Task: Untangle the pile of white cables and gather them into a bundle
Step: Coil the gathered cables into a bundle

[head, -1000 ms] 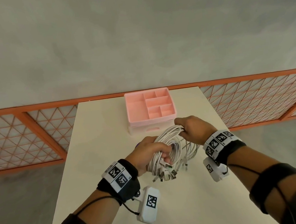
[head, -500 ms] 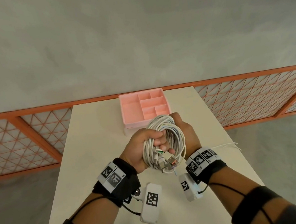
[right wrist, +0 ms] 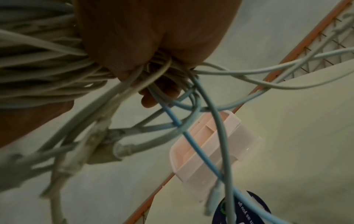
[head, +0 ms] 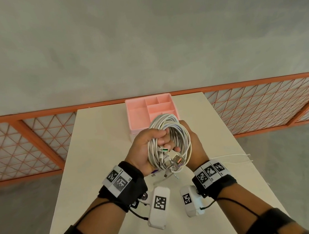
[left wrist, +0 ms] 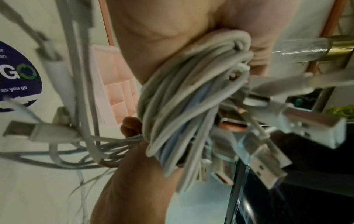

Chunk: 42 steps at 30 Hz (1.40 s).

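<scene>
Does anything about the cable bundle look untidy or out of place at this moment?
Mostly neat: both hands hold the coil of cables above the table. But the plugs splay loose below the left hand, and one thin white cable lies on the table beyond the right hand.

I see a cream table running away from me toward a low orange railing with a triangle lattice. A pink tray with compartments sits at the table's far end. Grey concrete floor spreads beyond, evenly lit.
</scene>
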{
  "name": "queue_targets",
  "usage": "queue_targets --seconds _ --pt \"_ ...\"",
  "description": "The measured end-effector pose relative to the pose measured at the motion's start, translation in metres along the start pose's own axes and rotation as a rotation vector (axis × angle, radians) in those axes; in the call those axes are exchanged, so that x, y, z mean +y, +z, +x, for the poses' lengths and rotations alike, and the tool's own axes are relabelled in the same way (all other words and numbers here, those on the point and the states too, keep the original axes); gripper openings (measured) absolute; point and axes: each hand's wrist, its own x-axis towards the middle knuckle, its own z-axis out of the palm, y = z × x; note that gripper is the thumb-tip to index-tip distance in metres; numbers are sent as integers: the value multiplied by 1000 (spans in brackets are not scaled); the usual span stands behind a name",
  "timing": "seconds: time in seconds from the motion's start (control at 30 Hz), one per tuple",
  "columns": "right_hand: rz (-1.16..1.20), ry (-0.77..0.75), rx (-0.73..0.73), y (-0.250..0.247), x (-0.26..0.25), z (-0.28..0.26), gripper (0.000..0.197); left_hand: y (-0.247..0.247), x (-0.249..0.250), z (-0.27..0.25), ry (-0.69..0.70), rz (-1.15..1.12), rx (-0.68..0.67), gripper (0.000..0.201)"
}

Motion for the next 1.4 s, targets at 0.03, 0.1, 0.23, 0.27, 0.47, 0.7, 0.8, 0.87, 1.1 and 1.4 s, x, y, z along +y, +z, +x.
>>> queue_targets --seconds 0.03,0.1,0.23,0.27,0.47,0.7,0.8,0.87,1.1,1.4 --pt "33 36 3 1 2 0 15 1 0 0 0 13 0 20" --pt "20 69 -2 2 10 0 13 1 -1 1 8 43 -1 19" --pt "88 15 56 3 18 -9 23 1 -8 3 21 16 35 13" --pt "95 24 79 4 20 -8 22 1 -11 3 18 -11 48 11" --pt "-47 115 154 18 34 -23 43 -7 -25 6 15 -143 149 11" --pt "-257 23 -4 27 46 -16 7 -14 -25 7 99 -143 260 10" --pt "-297 21 19 28 44 -15 20 -17 -26 9 110 -114 278 11" --pt "-398 29 8 25 48 -16 24 -17 -26 9 113 -108 291 10" --pt "-693 -5 16 20 56 -22 16 -19 -27 6 84 -120 304 11" --pt "-304 105 -69 20 57 -25 30 -18 -22 6 140 -45 333 15"
